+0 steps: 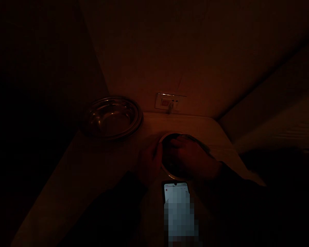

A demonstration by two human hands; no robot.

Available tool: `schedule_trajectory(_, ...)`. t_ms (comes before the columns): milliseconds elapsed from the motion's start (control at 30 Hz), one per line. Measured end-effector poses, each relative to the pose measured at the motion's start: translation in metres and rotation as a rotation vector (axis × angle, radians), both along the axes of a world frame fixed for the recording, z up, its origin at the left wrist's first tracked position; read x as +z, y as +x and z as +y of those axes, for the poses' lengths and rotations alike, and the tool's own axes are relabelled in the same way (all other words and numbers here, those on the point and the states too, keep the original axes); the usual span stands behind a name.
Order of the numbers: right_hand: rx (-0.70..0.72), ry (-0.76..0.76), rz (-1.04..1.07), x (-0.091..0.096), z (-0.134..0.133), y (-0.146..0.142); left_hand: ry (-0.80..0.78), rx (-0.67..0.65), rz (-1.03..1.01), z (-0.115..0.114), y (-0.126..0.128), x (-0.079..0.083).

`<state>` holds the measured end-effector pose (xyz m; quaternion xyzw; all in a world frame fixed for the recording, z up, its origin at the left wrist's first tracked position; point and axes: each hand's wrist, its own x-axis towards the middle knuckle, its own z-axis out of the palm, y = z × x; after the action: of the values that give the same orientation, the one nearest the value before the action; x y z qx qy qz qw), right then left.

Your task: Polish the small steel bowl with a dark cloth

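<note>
The view is very dark. A round, dark-bottomed bowl with a pale rim sits on the wooden tabletop. Around its left side is my left hand, closed against the bowl with the thumb along the rim. My right hand reaches over from the right, its closed fingers down inside the bowl near the far rim. Whatever lies in the bowl, or between those fingers, is lost in shadow. Just in front of the bowl is a lit phone, its screen largely blurred out.
A wide, shiny metal basin stands on the tabletop at the back left. Behind, a socket plate with something plugged in is set in the wall. At the right, a pale panel slants alongside the table.
</note>
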<state>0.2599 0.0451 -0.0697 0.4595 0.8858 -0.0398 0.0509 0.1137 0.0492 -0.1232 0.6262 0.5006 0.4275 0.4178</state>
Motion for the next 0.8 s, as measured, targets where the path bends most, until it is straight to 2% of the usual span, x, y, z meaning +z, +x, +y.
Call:
schedule_trajectory(133, 0.135, -0.197, 0.018, 0.011, -0.003, 0.003, 0.0, 0.021, -0.02, 0.001, 0.0, -0.002)
schedule_trajectory(233, 0.139, -0.254, 0.002, 0.018, -0.004, 0.008, -0.022, 0.017, -0.037, 0.002, 0.001, -0.003)
schedule_trajectory(467, -0.112, -0.034, 0.016, 0.013, -0.009, 0.014, 0.008, -0.011, -0.037, 0.003, 0.0, -0.003)
schedule_trajectory(533, -0.131, -0.017, 0.055, 0.013, -0.011, 0.014, 0.012, -0.007, -0.022, 0.002, 0.0, -0.004)
schedule_trajectory(733, 0.073, -0.07, 0.2, 0.032, -0.017, 0.029, 0.003, -0.01, -0.041, 0.001, 0.0, -0.006)
schedule_trajectory(800, 0.124, -0.108, 0.18, 0.038, -0.019, 0.036, -0.003, -0.012, -0.044, 0.001, 0.0, -0.006)
